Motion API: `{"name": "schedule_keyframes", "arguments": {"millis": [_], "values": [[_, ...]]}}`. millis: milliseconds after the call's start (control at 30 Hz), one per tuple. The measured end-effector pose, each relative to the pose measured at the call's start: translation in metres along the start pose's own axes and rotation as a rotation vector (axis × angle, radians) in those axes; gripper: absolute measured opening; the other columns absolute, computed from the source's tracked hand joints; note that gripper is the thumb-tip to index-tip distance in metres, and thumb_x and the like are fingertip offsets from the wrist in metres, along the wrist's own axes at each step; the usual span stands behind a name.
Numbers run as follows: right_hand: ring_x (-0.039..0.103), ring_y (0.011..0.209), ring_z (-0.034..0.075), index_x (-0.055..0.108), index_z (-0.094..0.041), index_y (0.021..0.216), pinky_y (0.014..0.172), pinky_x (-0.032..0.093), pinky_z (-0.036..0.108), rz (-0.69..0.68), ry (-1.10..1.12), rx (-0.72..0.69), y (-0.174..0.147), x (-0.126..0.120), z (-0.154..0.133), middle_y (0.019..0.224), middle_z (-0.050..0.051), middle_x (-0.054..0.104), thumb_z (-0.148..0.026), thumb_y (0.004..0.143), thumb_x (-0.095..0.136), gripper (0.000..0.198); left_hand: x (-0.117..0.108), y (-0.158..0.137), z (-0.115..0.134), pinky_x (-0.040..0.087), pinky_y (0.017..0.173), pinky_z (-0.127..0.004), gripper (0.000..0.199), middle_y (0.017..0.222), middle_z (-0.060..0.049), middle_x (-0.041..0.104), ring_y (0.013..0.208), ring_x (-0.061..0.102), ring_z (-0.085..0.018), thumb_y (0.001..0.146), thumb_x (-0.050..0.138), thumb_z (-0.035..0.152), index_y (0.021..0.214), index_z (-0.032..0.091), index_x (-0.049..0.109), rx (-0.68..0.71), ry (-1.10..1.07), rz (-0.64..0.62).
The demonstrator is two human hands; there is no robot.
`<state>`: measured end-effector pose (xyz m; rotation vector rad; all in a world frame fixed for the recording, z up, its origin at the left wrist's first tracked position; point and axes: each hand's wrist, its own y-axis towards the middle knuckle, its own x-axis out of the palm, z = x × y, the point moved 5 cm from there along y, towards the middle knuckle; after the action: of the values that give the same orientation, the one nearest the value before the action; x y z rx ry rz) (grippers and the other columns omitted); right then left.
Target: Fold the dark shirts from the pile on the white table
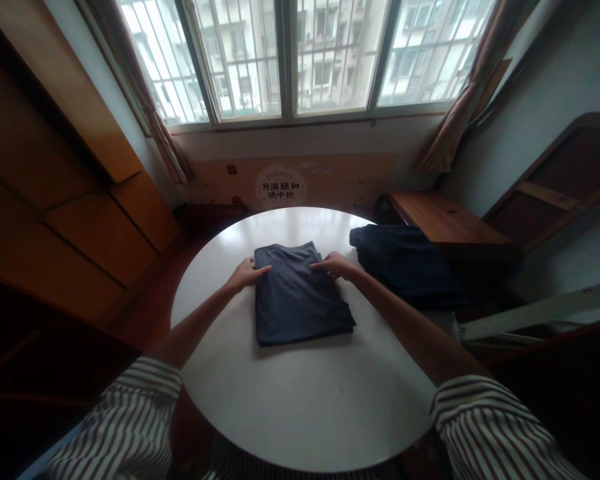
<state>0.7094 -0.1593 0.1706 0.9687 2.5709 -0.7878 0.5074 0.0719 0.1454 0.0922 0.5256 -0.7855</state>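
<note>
One left hand [245, 274]: yours, center of frame; pinching the left edge of the gray garment [300, 303] near its upper left corner, thumb on top of the cloth, other fingers mostly hidden.
Your right hand [339, 265]: just right of center; pinching the garment's right edge near its upper right corner, thumb over the cloth, other fingers curled and partly hidden.
Gray garment: center of frame, between your hands, lying on the surface [300, 413]; folded to a rough rectangle, soft wrinkles on top, uneven layers at its lower right corner.
Surface: white, round, glossy toward the window side; fills the middle and lower middle of frame.
Navy garment [405, 263]: right of center, beyond your right forearm, apart from the gray one; lies at the upper right rim, can't tell how much hangs over.
Striped sleeves [140, 413]: yours, lower left and lower right; forearms bare.
Window [287, 67]: top of frame, bars and buildings outside.
Curtains [167, 150]: gathered, one each side of the window.
Banner [350, 175]: under the window, tan, dark characters on a pale circle.
Cabinet [97, 230]: left side, orange-brown wood.
Wooden furniture [450, 217]: right of frame, behind the navy garment.
</note>
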Motion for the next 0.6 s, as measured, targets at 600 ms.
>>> {"name": "schedule_keyframes", "arguments": {"millis": [600], "values": [[0.066,0.067,0.016,0.063,-0.013,0.096,0.065,0.053,0.026,-0.112,0.394,-0.263,0.014,0.005,-0.027,0.074,0.004,0.069,-0.003,0.065,0.07,0.033,0.009,0.037,0.04,0.058,0.078,-0.032,0.054,0.094,-0.008,0.074,0.087,0.071,-0.022,0.076,0.074,0.026,0.125,0.013,0.057,0.092,-0.34,-0.003]]}}
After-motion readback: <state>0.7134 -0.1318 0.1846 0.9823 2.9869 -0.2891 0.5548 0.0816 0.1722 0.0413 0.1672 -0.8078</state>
